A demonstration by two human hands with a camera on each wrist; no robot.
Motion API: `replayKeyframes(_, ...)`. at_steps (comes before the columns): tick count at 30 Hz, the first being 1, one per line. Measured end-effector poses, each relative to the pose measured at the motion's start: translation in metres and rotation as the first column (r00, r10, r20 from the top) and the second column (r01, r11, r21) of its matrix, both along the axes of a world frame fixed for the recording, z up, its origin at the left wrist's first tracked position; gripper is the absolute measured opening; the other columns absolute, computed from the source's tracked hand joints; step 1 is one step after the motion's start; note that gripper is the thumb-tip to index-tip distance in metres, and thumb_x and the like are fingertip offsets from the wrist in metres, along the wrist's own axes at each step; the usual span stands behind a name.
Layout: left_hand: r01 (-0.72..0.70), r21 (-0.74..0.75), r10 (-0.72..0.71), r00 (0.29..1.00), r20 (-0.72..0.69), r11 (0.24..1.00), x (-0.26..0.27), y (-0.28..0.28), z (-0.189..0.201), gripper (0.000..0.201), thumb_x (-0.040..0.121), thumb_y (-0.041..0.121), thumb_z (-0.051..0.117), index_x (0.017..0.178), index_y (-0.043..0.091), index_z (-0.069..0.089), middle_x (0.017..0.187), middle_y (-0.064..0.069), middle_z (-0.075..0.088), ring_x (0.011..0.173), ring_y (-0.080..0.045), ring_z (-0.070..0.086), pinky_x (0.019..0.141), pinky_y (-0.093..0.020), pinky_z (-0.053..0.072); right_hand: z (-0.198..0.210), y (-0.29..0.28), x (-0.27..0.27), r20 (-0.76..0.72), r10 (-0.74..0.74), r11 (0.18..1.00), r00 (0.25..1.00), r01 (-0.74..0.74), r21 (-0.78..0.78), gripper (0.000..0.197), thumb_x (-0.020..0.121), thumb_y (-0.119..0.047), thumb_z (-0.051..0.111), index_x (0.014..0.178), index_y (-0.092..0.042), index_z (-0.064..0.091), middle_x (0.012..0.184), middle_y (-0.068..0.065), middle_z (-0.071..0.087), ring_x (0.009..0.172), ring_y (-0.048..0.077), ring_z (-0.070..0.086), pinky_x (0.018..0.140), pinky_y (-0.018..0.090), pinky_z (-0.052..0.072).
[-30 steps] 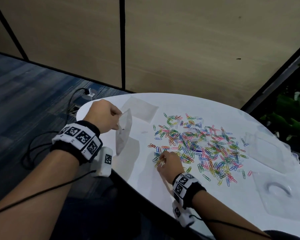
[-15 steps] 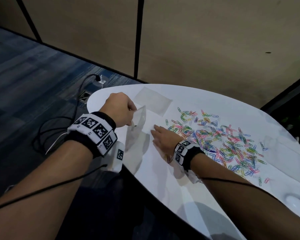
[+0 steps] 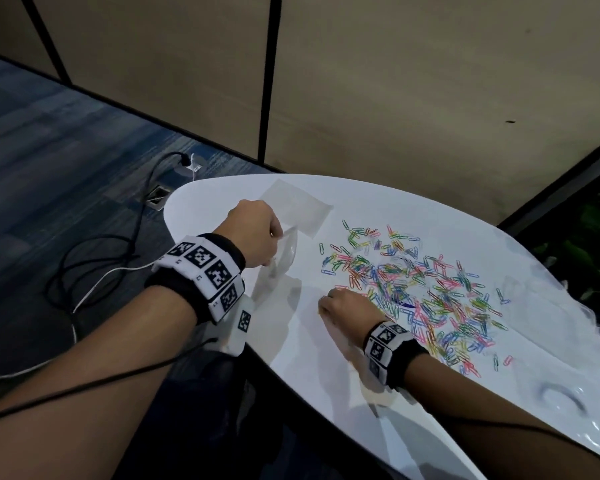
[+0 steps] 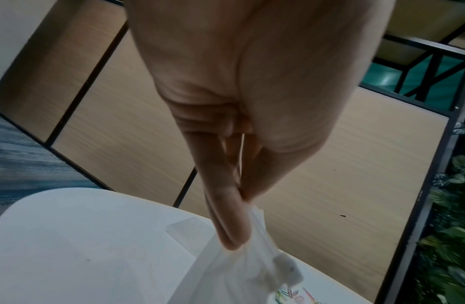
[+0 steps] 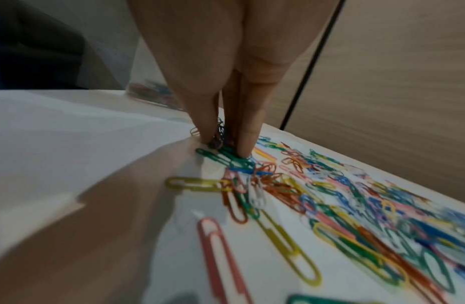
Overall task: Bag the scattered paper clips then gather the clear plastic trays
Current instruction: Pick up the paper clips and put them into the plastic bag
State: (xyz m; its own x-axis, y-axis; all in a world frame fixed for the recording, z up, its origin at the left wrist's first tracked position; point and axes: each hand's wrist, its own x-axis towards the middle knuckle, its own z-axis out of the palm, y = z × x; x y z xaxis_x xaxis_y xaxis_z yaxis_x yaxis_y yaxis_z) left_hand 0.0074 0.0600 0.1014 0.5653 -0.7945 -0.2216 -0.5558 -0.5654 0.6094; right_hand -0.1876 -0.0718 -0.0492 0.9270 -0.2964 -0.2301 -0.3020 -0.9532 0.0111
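Colourful paper clips [image 3: 416,289] lie scattered over the white table [image 3: 312,368]. My left hand [image 3: 272,237] holds a clear plastic bag [image 3: 281,263] upright at the table's left edge, pinching its top rim [image 4: 243,202]. The bag [image 4: 236,271] hangs below my fingers, and a few clips show at its bottom [image 5: 151,93]. My right hand [image 3: 323,304] sits at the pile's left edge. Its thumb and fingers [image 5: 247,142] pinch a small clump of clips [image 5: 219,136] against the table. Two clear trays [image 3: 530,299] [image 3: 565,403] lie right of the pile.
A second clear bag [image 3: 297,209] lies flat at the table's far side, also in the left wrist view [image 4: 186,227]. Black cables [image 3: 94,271] and a floor socket [image 3: 158,199] are on the carpet to the left. Beige wall panels stand behind, plants [image 3: 596,258] to the right.
My right hand went from the pile to the bag's mouth half a second ago and is now back at the pile's left edge, pinching clips. The left hand keeps holding the bag.
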Motion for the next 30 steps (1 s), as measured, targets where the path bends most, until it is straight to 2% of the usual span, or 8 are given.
replayKeyframes(4, 0.037, 0.012, -0.037, 0.999, 0.002, 0.999, -0.006, -0.005, -0.002, 0.03, 0.088, -0.004, 0.053, 0.1, 0.01, 0.078, 0.088, -0.008, 0.075, 0.068, -0.02, 0.076, 0.075, -0.036, 0.064, 0.015, -0.018, -0.005, 0.095, -0.272, 0.955, 0.958, 0.257, 0.145, 0.018, 0.091, -0.014, 0.057, 0.1, -0.011, 0.073, 0.092, 0.009, 0.072, 0.084, 0.026, 0.068, 0.072, 0.031, 0.053)
replayKeyframes(9, 0.073, 0.021, -0.073, 0.997, -0.013, 0.997, -0.016, -0.015, -0.003, 0.031, 0.088, -0.003, 0.051, 0.099, 0.008, 0.077, 0.072, 0.001, 0.066, 0.062, -0.018, 0.075, 0.07, -0.031, 0.063, 0.042, -0.051, -0.021, 0.205, -0.755, 0.602, 0.623, 0.536, 0.591, 0.009, 0.081, -0.016, 0.076, 0.091, -0.016, 0.078, 0.075, 0.002, 0.076, 0.071, 0.017, 0.073, 0.077, 0.033, 0.061)
replayKeyframes(13, 0.119, 0.033, -0.119, 0.993, 0.006, 0.992, -0.029, -0.025, -0.003, 0.03, 0.086, -0.005, 0.054, 0.101, 0.008, 0.076, 0.067, 0.004, 0.062, 0.065, -0.018, 0.074, 0.066, -0.025, 0.058, 0.088, -0.04, -0.015, 0.086, -0.922, 0.142, 0.377, 0.123, 0.982, 0.014, 0.083, -0.001, 0.073, 0.096, 0.003, 0.071, 0.076, 0.014, 0.075, 0.073, 0.027, 0.072, 0.077, 0.034, 0.061)
replayKeyframes(17, 0.142, -0.003, -0.142, 0.989, -0.051, 0.99, -0.041, -0.033, -0.006, 0.025, 0.088, -0.003, 0.054, 0.098, 0.006, 0.076, 0.069, 0.001, 0.065, 0.064, -0.018, 0.076, 0.064, -0.025, 0.059, 0.113, -0.006, 0.003, 0.045, -0.927, 0.006, 0.373, -0.105, 0.994, 0.014, 0.086, 0.0, 0.068, 0.099, 0.004, 0.067, 0.084, 0.017, 0.072, 0.079, 0.024, 0.071, 0.083, 0.031, 0.059)
replayKeyframes(22, 0.151, -0.061, -0.155, 0.984, -0.082, 0.987, -0.048, -0.035, -0.008, 0.023, 0.086, 0.001, 0.057, 0.087, 0.006, 0.08, 0.07, -0.009, 0.076, 0.062, -0.014, 0.075, 0.064, -0.028, 0.062, 0.091, 0.015, 0.013, 0.097, -0.897, 0.151, 0.432, 0.092, 0.984, 0.01, 0.076, -0.001, 0.074, 0.082, -0.008, 0.077, 0.085, 0.017, 0.075, 0.08, 0.027, 0.072, 0.087, 0.045, 0.058)
replayKeyframes(25, 0.141, -0.084, -0.149, 0.984, -0.096, 0.986, -0.048, -0.035, -0.009, 0.024, 0.086, 0.0, 0.057, 0.082, 0.007, 0.08, 0.072, -0.01, 0.077, 0.064, -0.015, 0.076, 0.071, -0.032, 0.064, 0.089, 0.015, 0.015, 0.174, -0.878, 0.268, 0.446, 0.155, 0.951, 0.009, 0.075, -0.006, 0.077, 0.084, -0.008, 0.078, 0.077, 0.013, 0.076, 0.069, 0.022, 0.073, 0.073, 0.035, 0.06)
replayKeyframes(27, 0.138, -0.093, -0.147, 0.984, -0.097, 0.986, -0.047, -0.035, -0.01, 0.026, 0.085, 0.0, 0.055, 0.08, 0.007, 0.08, 0.072, -0.011, 0.077, 0.063, -0.015, 0.076, 0.073, -0.034, 0.064, 0.092, 0.015, 0.017, 0.286, -0.815, 0.428, 0.504, 0.19, 0.884, 0.008, 0.081, -0.009, 0.072, 0.087, -0.009, 0.078, 0.072, 0.01, 0.075, 0.06, 0.014, 0.07, 0.061, 0.022, 0.056)
replayKeyframes(30, 0.143, -0.079, -0.15, 0.984, -0.092, 0.987, -0.046, -0.035, -0.01, 0.026, 0.084, 0.0, 0.056, 0.079, 0.008, 0.08, 0.071, -0.01, 0.076, 0.063, -0.014, 0.076, 0.073, -0.035, 0.064, 0.093, 0.013, 0.018, 0.371, -0.592, 0.696, 0.715, 0.221, 0.684, 0.018, 0.082, -0.011, 0.065, 0.092, -0.015, 0.079, 0.08, -0.001, 0.075, 0.067, 0.006, 0.067, 0.061, 0.015, 0.048)
